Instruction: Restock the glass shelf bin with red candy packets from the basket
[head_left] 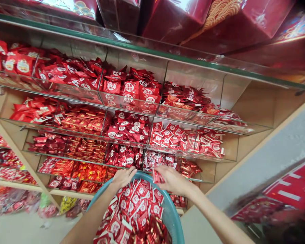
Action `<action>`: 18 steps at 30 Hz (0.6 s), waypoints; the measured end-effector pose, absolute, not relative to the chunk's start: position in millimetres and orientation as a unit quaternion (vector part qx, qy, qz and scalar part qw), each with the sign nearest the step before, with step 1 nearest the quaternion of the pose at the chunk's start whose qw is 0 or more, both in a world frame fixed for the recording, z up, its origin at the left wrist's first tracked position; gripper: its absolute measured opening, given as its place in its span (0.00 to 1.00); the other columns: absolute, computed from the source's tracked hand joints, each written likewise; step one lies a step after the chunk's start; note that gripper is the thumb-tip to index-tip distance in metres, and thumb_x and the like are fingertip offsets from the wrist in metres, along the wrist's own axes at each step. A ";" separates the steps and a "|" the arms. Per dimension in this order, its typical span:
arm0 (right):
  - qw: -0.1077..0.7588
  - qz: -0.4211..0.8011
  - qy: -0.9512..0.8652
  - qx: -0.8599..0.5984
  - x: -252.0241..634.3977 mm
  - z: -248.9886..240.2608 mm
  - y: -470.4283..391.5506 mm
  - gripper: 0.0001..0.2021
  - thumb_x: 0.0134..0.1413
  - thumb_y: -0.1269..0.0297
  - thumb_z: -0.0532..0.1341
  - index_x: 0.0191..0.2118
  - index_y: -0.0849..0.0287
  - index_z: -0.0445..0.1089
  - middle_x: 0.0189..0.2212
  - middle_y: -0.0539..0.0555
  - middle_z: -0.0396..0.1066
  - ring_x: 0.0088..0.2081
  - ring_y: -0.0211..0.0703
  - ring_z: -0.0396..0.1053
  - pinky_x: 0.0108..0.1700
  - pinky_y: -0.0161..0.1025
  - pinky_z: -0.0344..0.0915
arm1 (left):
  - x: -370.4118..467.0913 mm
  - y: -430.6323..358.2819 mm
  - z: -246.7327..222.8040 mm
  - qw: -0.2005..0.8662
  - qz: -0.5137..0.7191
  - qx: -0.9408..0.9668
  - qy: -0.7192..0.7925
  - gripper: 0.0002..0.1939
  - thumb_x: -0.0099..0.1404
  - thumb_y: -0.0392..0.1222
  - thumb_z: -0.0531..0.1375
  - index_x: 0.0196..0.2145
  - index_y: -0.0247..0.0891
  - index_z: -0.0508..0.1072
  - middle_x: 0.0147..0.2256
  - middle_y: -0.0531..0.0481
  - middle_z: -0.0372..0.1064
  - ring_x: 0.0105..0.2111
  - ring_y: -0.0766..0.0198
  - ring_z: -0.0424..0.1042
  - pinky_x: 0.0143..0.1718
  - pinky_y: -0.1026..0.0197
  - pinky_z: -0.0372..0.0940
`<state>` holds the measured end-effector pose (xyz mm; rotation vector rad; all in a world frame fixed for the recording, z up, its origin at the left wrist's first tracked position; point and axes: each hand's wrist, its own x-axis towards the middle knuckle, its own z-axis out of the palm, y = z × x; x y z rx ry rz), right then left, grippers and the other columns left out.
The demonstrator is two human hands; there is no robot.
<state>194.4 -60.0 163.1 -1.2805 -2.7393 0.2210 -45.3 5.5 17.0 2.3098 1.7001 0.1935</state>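
Observation:
A teal basket (176,217) full of small red-and-white packets (139,203) stands in front of the shelves. My left hand (123,178) is at its far rim, fingers bent toward the shelf edge; what they hold, if anything, is hard to tell. Over the far right rim, my right hand (169,179) grips a red packet (158,176) between thumb and fingers. Just beyond both hands are shelf compartments holding silvery-red packets (160,160) and dark red packets (123,155).
Tiered shelves with clear dividers (165,73) hold several kinds of red packets. A glass shelf (142,47) with large dark red boxes (178,20) juts out above. Bagged goods (22,201) lie on the floor at left; red printed items (292,186) are at right.

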 end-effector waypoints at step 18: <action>0.001 -0.046 -0.915 -0.400 101.8 32.6 -33.1 0.14 0.55 0.74 0.48 0.46 0.61 0.62 0.43 0.59 0.68 0.47 0.48 0.63 0.48 0.47 0.60 | -48.5 5.7 20.6 0.152 0.063 0.802 0.575 0.33 0.64 0.58 0.30 0.53 0.43 0.61 0.36 0.43 0.73 0.38 0.53 0.72 0.38 0.54 0.60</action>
